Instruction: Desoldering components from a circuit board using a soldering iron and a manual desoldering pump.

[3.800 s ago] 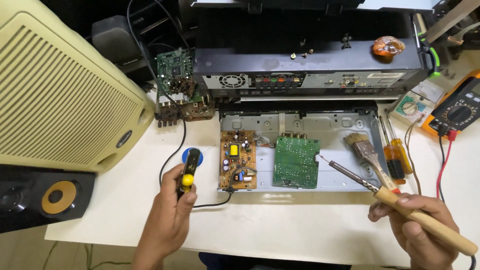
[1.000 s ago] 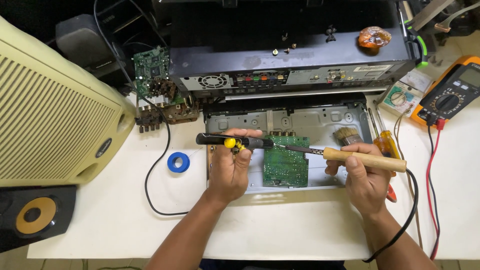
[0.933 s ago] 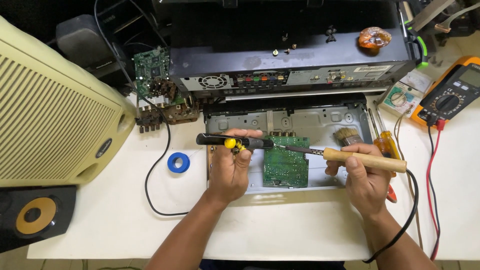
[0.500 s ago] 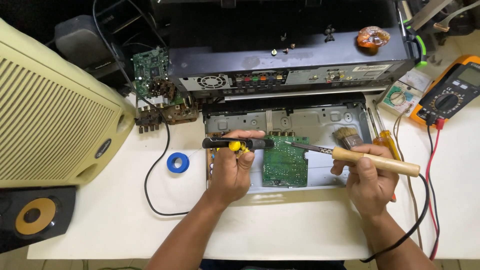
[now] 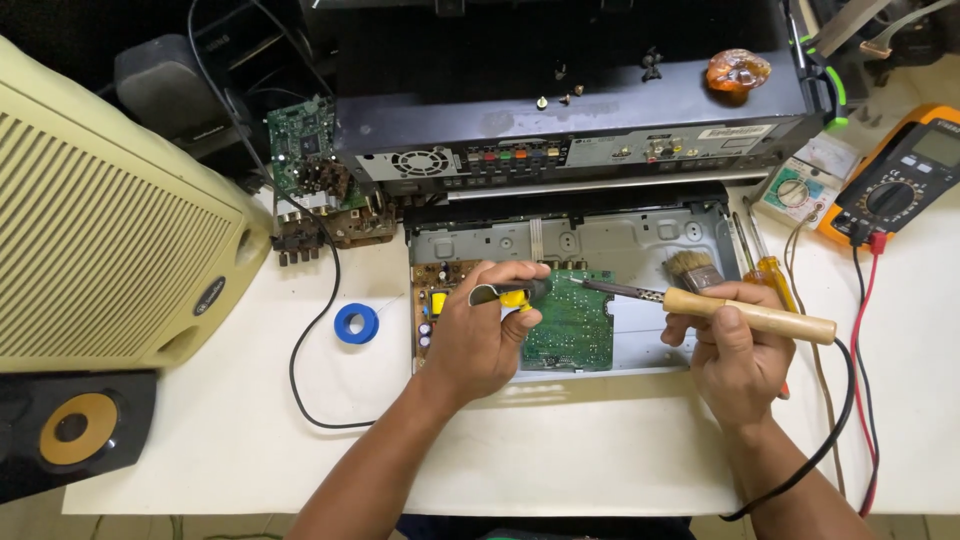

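Two hands over the green circuit board (image 5: 568, 318), centre frame, inside the open metal chassis (image 5: 640, 240). Left hand (image 5: 478, 335) is closed around a black-and-yellow desoldering pump (image 5: 508, 294), nozzle at the board's top edge. Right hand (image 5: 735, 350) grips a wooden-handled soldering iron (image 5: 700, 303), tip meeting the pump nozzle. Looks like desoldering a joint; next move likely needs both tips steady on one pad. Blue tape roll (image 5: 355, 323) sits left on the tabletop (image 5: 600, 460). Orange multimeter (image 5: 893, 180) at upper right, white sticker (image 5: 735, 131) on the black unit's rear panel, top centre-right.
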